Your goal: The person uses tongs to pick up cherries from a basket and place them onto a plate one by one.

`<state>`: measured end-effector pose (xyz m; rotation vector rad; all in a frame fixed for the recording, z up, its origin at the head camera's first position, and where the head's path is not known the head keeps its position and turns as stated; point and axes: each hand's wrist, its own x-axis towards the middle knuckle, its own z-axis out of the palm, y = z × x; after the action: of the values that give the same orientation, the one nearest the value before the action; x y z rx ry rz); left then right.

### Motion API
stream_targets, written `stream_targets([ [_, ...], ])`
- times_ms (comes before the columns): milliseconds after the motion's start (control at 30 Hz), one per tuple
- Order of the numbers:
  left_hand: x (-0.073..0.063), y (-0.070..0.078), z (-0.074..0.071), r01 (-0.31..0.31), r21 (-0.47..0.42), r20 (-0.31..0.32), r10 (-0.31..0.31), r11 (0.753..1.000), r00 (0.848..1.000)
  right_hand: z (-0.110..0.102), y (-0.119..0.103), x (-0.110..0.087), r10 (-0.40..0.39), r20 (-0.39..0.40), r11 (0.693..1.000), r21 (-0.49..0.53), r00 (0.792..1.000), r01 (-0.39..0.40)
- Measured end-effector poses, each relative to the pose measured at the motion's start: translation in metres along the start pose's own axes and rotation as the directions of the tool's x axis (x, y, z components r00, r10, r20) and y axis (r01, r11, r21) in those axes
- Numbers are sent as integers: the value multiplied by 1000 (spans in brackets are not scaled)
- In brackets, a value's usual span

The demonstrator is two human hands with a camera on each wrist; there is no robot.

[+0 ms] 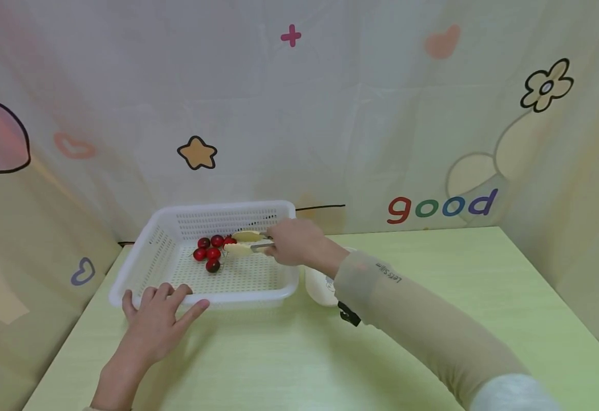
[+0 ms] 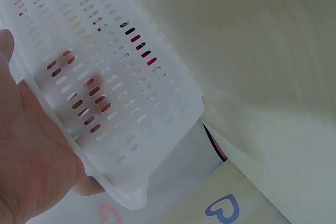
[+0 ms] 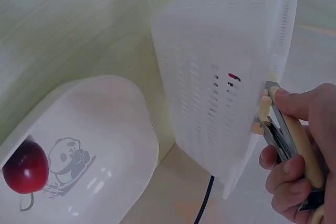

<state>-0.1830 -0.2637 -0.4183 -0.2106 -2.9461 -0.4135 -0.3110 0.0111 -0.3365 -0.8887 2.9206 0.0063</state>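
Note:
A white perforated plastic basket (image 1: pixel 243 297) stands at the left of the table. Inside it, toward the back, lie several dark red cherries (image 1: pixel 213 253) in a cluster. My left hand (image 1: pixel 157 322) grips the basket's near rim at the left, fingers hooked over the edge. My right hand (image 1: pixel 299 242) holds tongs (image 1: pixel 248 236) with cream tips, reaching in over the basket's right side. The tips stand apart around a red cherry (image 1: pixel 229 242); whether they touch it I cannot tell. In the right wrist view the right hand (image 3: pixel 299 171) wraps the tongs' handles.
Right of the basket sits a white bowl (image 3: pixel 100 124) with a panda print, holding a red cherry (image 3: pixel 26 167); my right forearm partly covers it in the head view. A printed curtain (image 1: pixel 299 114) hangs behind the light green table (image 1: pixel 458 274).

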Motion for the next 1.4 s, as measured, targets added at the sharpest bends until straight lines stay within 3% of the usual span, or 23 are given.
stream_targets([
  [533, 0, -1, -1, 1, -3, 4, -1, 1000, 1000, -13, 25, -31, -54, -116, 998, -19, 992, 52],
  [800, 0, -1, 0, 0, -7, -4, 0, 1000, 1000, -16, 43, -48, -115, -188, 989, 67, 976, 129],
  [1400, -1, -2, 2, 1, -16, -11, -2, 1000, 1000, -28, 84, -98, -52, -293, 979, 175, 955, 107],
])
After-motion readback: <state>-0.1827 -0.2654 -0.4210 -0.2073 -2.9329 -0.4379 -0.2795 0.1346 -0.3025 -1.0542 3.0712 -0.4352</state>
